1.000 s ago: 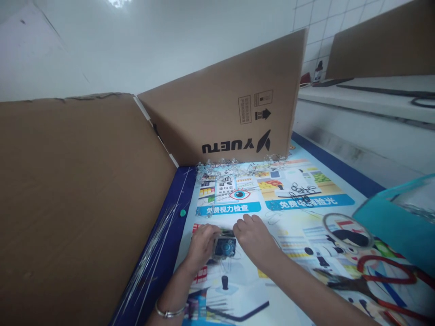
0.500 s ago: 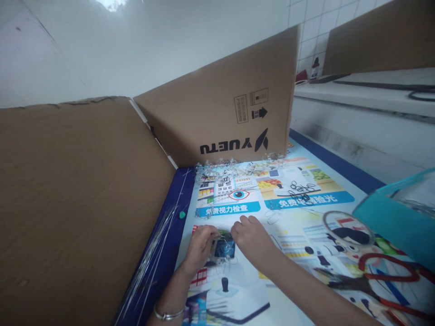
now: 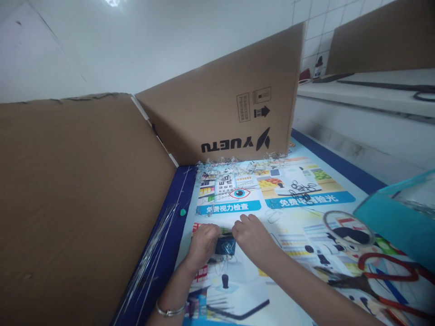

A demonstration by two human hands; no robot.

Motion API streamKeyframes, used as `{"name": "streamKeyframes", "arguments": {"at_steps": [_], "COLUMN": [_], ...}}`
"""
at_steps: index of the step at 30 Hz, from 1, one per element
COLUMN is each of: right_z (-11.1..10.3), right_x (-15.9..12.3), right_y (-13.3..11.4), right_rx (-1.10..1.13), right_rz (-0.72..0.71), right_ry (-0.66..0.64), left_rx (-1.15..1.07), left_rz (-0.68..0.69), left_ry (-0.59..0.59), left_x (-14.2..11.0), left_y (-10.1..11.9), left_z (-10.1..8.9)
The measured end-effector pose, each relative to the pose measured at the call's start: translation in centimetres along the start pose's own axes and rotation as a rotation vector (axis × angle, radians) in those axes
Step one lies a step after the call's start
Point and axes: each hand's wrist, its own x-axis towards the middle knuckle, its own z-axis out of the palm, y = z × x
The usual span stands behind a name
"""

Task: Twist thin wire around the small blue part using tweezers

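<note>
In front of the board [image 3: 234, 104], out on the sheet [image 3: 244, 276], the left hand [image 3: 203, 244] and right hand [image 3: 253, 237] worked close together with a narrow gap between them. Each had its fingertips pinched in, but whether they were clamped on anything could not be told: the fingers hid it. Fine wire with clear beads [image 3: 229, 256] showed at that gap, on the side away from the board; its ends could not be made out. A bracelet [image 3: 170, 312] circled the left wrist.

More clear beads, a loose heap [image 3: 234, 167], lay along the board's foot. Black loops [image 3: 302, 188] lay in front of its right end, and a green bit [image 3: 182, 212] in front of its left end. Straight wires [image 3: 149, 253] ran forward left of the board. Scissors [image 3: 387, 271], a ring [image 3: 324, 222] and a teal bag [image 3: 384, 213] lay forward and right of it.
</note>
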Motion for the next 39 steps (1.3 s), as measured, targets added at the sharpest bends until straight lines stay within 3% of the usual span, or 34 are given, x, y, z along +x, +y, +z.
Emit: {"name": "streamKeyframes", "arguments": {"at_steps": [18,24,30,39], "right_z": [-0.2,-0.9,-0.6,-0.6], "right_x": [0.3,0.2,0.1,0.1], "right_y": [0.0,-0.7,-0.8,-0.2], "right_rx": [0.028,0.024,0.03,0.056], "right_rz": [0.004,0.087,0.139,0.079], "right_ry": [-0.105,-0.199,-0.196,-0.178], "left_rx": [0.046,0.134,0.161,0.166], "left_rz": [0.033,0.059,0.011,0.037], "left_ry": [-0.047,-0.077,-0.097,-0.08], "left_x": [-0.2,-0.1,-0.2,-0.4], "left_y": [0.0,0.1,0.3,0.1], "left_z": [0.3,0.6,0.5,0.6]}}
